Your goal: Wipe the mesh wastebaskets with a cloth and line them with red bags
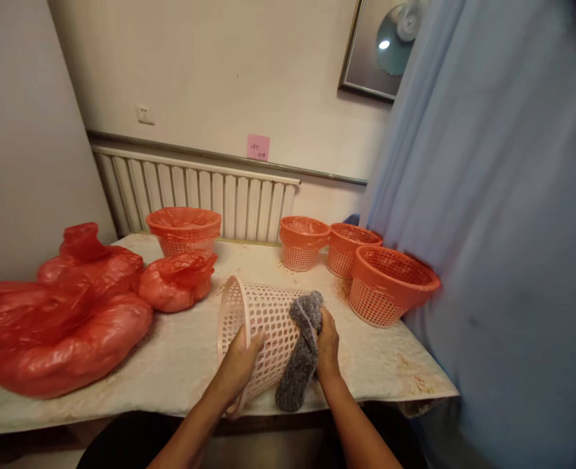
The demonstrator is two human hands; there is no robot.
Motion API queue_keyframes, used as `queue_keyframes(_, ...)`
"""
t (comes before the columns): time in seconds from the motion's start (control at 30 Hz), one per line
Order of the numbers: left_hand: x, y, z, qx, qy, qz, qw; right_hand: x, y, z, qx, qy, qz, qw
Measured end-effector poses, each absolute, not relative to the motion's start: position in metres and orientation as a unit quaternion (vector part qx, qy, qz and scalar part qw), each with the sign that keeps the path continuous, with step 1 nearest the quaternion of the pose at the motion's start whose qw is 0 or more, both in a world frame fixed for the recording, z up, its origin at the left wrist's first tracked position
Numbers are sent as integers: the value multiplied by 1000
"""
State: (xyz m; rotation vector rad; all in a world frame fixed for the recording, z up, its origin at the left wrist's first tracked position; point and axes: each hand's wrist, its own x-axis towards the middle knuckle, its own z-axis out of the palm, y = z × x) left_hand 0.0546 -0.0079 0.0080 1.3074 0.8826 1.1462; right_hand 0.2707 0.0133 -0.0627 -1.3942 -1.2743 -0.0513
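A pale pink plastic basket (pixel 273 312) with a lattice of holes lies tilted on its side at the table's front, its mouth facing left. My left hand (pixel 241 358) grips its rim, thumb on the outside wall. Bunched in my right hand (pixel 327 342) is a grey cloth (pixel 300 365), pressed against the basket's base end and hanging down toward the table edge. The fingers of my right hand are partly hidden behind the cloth.
Baskets lined with red bags stand at the back left (pixel 185 238), back middle (pixel 303 251) and right (pixel 378 296). Several filled red plastic bags (pixel 82 326) cover the left of the table (pixel 180 365). A blue curtain (pixel 487 228) hangs at the right; a radiator (pixel 194 189) is behind.
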Motion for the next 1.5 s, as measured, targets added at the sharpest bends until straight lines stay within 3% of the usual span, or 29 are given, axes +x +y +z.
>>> queue_keyframes(0.13,51,-12,3,563,358,463,584,241,3,-57,-586,-588,-23,557)
queue_keyframes(0.5,30,-7,-11,696,321,427,480,167,-9,-7,-443,-722,0,531)
queue_keyframes(0.73,34,-16,-13,655,345,434,513,173,36,10,-508,-677,-11,532)
queue_keyframes(0.87,37,-21,-15,617,361,425,555,205,62,4,-551,-651,-9,521)
queue_keyframes(1.17,24,-11,-41,667,362,404,511,307,60,-26,-667,-519,-12,535)
queue_keyframes(1.37,10,-1,-44,681,344,379,524,283,28,-51,-688,-431,-58,581)
queue_keyframes(1.5,8,-1,-39,681,332,363,543,229,7,-56,-649,-476,-81,588)
